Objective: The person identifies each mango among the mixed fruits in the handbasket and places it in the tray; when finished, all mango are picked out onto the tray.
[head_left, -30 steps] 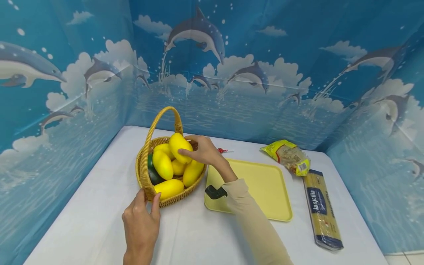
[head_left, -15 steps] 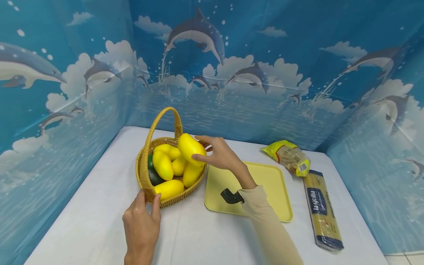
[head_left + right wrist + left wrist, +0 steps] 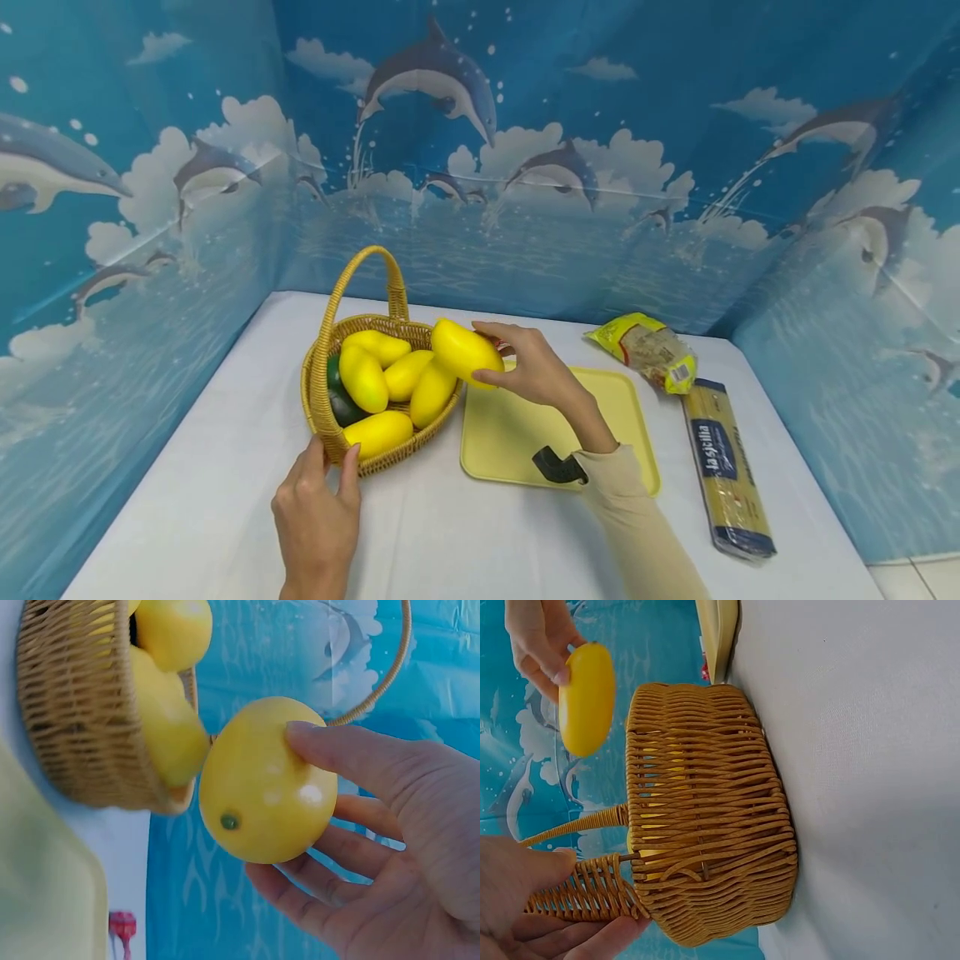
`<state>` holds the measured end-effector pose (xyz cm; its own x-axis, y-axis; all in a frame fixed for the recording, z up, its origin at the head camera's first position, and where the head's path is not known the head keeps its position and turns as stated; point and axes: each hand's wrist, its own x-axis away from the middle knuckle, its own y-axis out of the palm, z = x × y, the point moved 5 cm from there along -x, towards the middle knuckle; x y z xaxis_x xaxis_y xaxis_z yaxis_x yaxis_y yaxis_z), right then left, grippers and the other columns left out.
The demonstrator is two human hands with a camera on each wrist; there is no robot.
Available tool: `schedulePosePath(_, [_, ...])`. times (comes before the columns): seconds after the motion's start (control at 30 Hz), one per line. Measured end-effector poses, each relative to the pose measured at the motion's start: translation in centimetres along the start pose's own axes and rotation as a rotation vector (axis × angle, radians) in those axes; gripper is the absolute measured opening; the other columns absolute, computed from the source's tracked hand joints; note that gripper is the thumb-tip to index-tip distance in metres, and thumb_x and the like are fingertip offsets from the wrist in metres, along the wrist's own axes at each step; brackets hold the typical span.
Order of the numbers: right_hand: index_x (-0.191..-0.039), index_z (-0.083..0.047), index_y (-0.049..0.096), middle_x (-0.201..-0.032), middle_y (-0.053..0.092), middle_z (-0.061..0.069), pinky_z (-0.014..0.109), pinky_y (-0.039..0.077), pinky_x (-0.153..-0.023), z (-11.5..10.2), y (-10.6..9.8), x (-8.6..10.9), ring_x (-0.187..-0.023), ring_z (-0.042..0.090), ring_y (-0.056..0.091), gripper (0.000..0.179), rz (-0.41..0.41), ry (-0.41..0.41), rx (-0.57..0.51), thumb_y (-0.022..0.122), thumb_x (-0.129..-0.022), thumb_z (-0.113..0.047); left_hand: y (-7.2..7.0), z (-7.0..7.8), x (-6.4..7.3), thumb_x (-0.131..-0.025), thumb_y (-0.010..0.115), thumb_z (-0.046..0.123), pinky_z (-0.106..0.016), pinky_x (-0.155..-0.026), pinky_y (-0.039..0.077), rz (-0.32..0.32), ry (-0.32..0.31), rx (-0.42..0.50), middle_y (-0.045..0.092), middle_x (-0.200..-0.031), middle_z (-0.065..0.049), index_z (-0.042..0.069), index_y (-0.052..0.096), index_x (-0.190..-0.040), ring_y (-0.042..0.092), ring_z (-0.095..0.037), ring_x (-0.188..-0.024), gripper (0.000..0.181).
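Observation:
Between the thumb and fingers of my right hand [image 3: 536, 367] is a yellow mango [image 3: 459, 350], raised over the right rim of a wicker basket [image 3: 75, 712]. The right wrist view shows the thumb on one side of this mango [image 3: 262, 802] and fingers curled at the other, its small green stem end facing the camera. Several more mangoes [image 3: 367, 379] lie inside the basket, with a dark green, smooth object [image 3: 341, 400] partly hidden under them. My left hand [image 3: 315, 508] grips the near foot of the basket's handle [image 3: 592, 889], thumb on one side, fingers on the other.
Right of the basket lies a pale yellow tray [image 3: 510, 433], partly under my right arm. Beyond it are a yellow-and-clear plastic bag [image 3: 652, 354] and a long pack of spaghetti [image 3: 727, 475]. A red lollipop [image 3: 122, 924] lies behind the tray. A dolphin-print curtain [image 3: 450, 233] encloses the table.
My right hand has carried the mango rightward from above the pile to the basket's right rim, its near end over the tray's edge. The left hand has kept its grip on the handle.

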<state>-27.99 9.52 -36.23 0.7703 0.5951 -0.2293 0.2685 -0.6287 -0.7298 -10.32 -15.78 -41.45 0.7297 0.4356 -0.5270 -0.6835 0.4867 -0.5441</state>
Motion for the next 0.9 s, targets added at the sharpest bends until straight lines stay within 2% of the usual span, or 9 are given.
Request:
schedulePosePath(0.2, [-0.153, 0.002, 0.056, -0.151, 0.063, 0.02, 0.051, 0.064, -0.102, 1.6, -0.9, 1.4, -0.125, 0.037, 0.067, 0.068, 0.0, 0.005, 0.002, 0.086, -0.093, -0.007, -0.2, -0.3, -0.1, -0.087, 0.09, 0.002, -0.059, -0.074, 0.068, 0.0, -0.006, -0.009, 0.075, -0.102, -0.037, -0.022, 0.067, -0.119, 0.078, -0.051, -0.089, 0.046])
schedulePosePath(0.43, [-0.148, 0.004, 0.061, -0.145, 0.067, 0.022, 0.053, 0.065, -0.1, 3.7, -1.8, 3.0, -0.122, 0.039, 0.068, 0.063, 0.015, 0.021, 0.058, 0.087, -0.091, -0.003, -0.1, -0.3, 0.1, -0.087, 0.091, 0.003, -0.057, -0.073, 0.068, -0.007, 0.013, -0.007, 0.075, -0.1, -0.035, -0.021, 0.068, -0.119, 0.078, -0.048, -0.087, 0.045])
schedulePosePath(0.67, [-0.146, 0.005, 0.062, -0.142, 0.068, 0.022, 0.053, 0.066, -0.097, 5.7, -2.1, 4.1, -0.12, 0.039, 0.068, 0.061, -0.005, 0.0, 0.094, 0.086, -0.091, -0.002, 0.0, -0.3, 0.4, -0.088, 0.09, 0.003, -0.057, -0.073, 0.068, -0.018, -0.005, -0.011, 0.075, -0.102, -0.036, -0.021, 0.068, -0.119, 0.078, -0.049, -0.089, 0.045])
schedulePosePath(0.9, [-0.144, 0.006, 0.062, -0.139, 0.067, 0.022, 0.054, 0.065, -0.097, 7.3, -2.2, 4.4, -0.119, 0.039, 0.067, 0.058, 0.006, -0.007, 0.109, 0.085, -0.09, 0.001, -0.1, -0.2, 0.0, -0.088, 0.091, 0.003, -0.056, -0.071, 0.068, -0.013, 0.026, -0.008, 0.075, -0.1, -0.036, -0.021, 0.068, -0.117, 0.079, -0.048, -0.087, 0.044])
